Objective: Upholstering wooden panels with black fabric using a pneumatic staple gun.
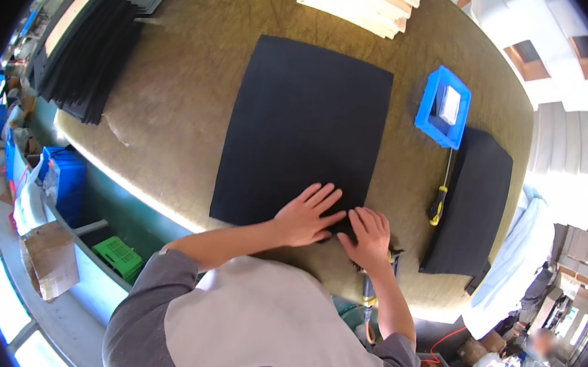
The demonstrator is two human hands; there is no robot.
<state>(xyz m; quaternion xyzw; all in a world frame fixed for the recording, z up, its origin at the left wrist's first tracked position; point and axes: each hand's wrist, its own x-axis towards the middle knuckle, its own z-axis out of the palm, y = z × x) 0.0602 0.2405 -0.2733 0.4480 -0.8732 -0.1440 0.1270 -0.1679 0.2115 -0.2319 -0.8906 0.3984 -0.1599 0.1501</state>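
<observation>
A large black sheet (306, 128) lies flat on the brown tabletop in front of me. My left hand (308, 216) rests on its near right part, palm down with fingers spread. Close beside it, my right hand (368, 237) is at the sheet's near right corner, fingers stretched out and thumb apart. The corner under my hands is partly hidden. A hand tool with a hose (369, 291) sits at the table's near edge, partly covered by my right forearm; its exact kind is unclear.
Black sheets are stacked at the left (96, 47); another black piece (470, 206) lies at the right. Near it are a blue tray (422, 118) with a small pale box and a yellow-and-black screwdriver (438, 204). Pale boards (358, 4) stand stacked at the far edge.
</observation>
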